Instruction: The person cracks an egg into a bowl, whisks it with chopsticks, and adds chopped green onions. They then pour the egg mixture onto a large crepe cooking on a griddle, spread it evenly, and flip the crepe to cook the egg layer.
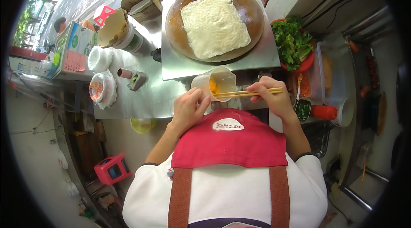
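Note:
My left hand (190, 108) grips a translucent plastic jug (201, 79) by its near side, its mouth tipped toward the right. Yellow beaten egg or yolk (213, 86) shows inside. In my right hand (272, 97) is a pair of wooden chopsticks (237, 94), held almost level, with the tips reaching into the jug's mouth beside the egg. Just beyond the jug, a pale, roughly square flatbread (214, 26) lies flat on a round brown griddle (175, 24). Neither hand touches the griddle.
Lettuce (290, 40) fills a red bowl (307, 64) to the right, near a clear plastic bin (319, 82), shredded carrot (305, 89) and a red squeeze bottle (323, 112). Leftward on the steel table (157, 99) stand a tape dispenser (137, 81), wrapped rolls (107, 88) and a paper-filled bucket (133, 40).

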Available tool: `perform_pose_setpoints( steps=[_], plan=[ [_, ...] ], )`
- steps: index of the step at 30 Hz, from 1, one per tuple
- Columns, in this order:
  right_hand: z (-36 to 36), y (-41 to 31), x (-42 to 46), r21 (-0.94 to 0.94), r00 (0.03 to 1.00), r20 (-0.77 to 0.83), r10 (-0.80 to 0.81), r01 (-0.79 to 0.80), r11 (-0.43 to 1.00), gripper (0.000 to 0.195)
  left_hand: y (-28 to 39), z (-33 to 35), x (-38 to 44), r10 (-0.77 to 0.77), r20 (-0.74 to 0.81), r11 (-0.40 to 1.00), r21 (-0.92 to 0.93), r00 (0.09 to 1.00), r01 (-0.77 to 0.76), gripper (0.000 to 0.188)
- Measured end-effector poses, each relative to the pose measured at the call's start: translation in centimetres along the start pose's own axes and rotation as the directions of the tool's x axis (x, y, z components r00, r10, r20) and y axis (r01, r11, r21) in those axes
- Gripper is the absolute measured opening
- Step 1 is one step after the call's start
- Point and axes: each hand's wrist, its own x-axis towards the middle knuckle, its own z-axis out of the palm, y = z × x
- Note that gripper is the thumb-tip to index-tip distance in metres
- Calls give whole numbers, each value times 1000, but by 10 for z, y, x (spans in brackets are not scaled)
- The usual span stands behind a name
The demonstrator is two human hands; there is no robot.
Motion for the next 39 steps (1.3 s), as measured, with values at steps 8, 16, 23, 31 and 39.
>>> perform_pose_setpoints(
  steps=[8,16,23,31,39],
  plan=[
    [-4,8,-3,37,985,-170,11,-5,999,20,0,5,-1,-23,41,997,-68,999,26,25],
    [-13,16,-37,-266,989,-97,-113,84,960,21,-9,34,6,-9,186,940,-334,983,72,27],
    [-86,95,-102,-339,902,-425,71,-231,912,31,-17,73,6,-43,386,803,-535,922,262,22],
    [-181,211,-142,-405,460,-887,29,-808,427,28,-2,87,16,60,468,847,-492,882,203,20],
    [-193,243,-122,-481,517,-856,2,-796,368,20,5,91,19,114,468,893,-434,877,116,23]
  ],
)
